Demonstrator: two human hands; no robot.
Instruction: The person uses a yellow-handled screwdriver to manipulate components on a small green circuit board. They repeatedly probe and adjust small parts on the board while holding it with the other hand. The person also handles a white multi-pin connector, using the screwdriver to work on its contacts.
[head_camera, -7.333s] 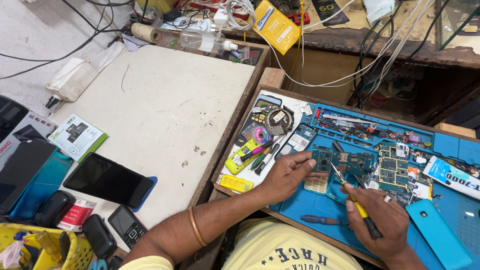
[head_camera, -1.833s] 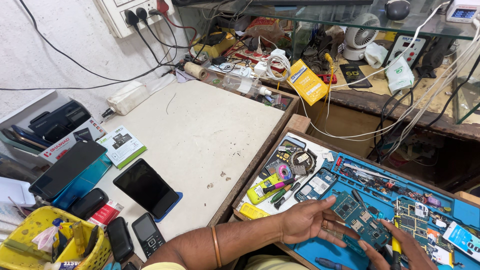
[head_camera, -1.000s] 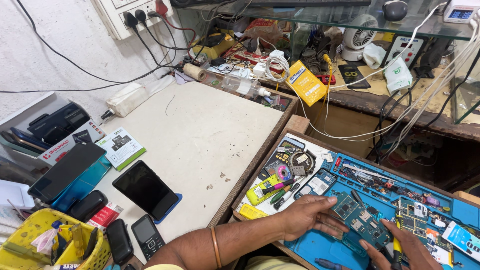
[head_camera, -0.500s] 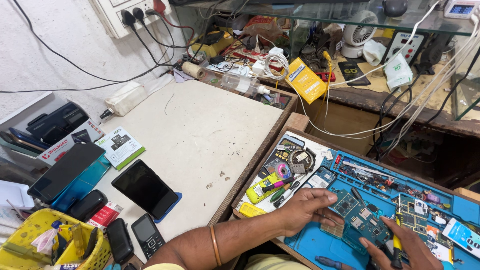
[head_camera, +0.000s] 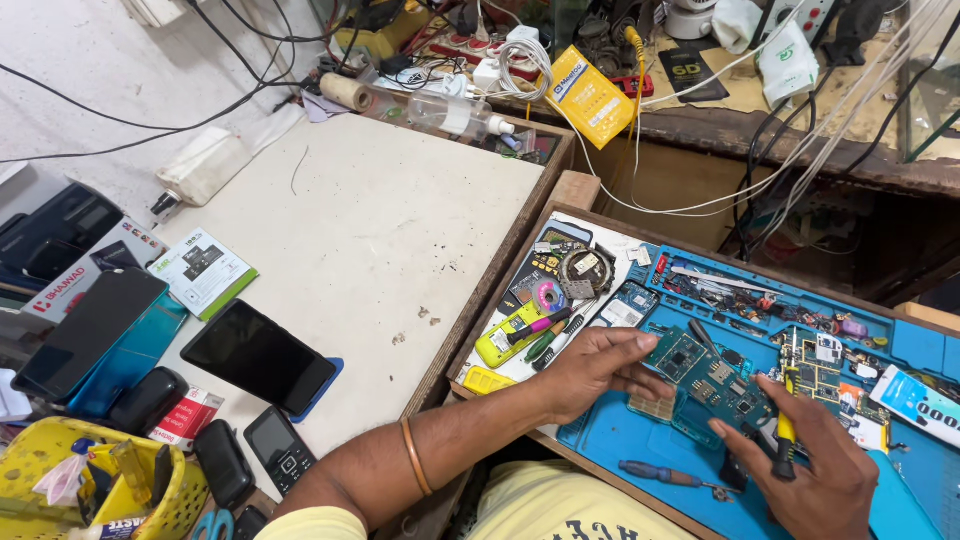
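Now left hand (head_camera: 600, 368) pinching green circuit board (head_camera: 705, 380), previously flat beside it, right hand (head_camera: 815, 465) still clamped on yellow-handled screwdriver (head_camera: 786, 432), blue mat (head_camera: 640, 450) unchanged.

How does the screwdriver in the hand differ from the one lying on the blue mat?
The held screwdriver has a yellow and black handle; the loose screwdriver has a blue one. The held one points roughly up and down in the right hand, near the circuit board that the left hand steadies; the loose one lies flat on the mat, untouched. Both are small and slim.
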